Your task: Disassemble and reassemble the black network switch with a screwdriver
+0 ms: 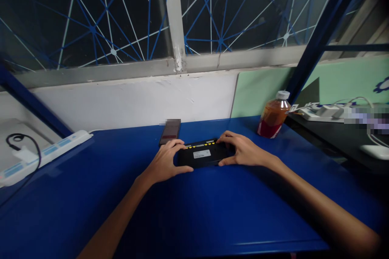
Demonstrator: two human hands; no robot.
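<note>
A flat black box-shaped device lies at the middle of the blue table. It bears a white label on its upper face and a row of yellow marks along its far edge; its exact kind I cannot make out. My left hand grips its left end, thumb at the near edge and fingers at the far edge. The right end is held the same way by my right hand. Just beyond my left fingers lies a phone-like dark slab.
The blue table runs back to a wall below windows. A bottle of reddish-brown drink stands at the back right. On the left lies a white power strip with a black cable. Another power strip and a white case sit far right.
</note>
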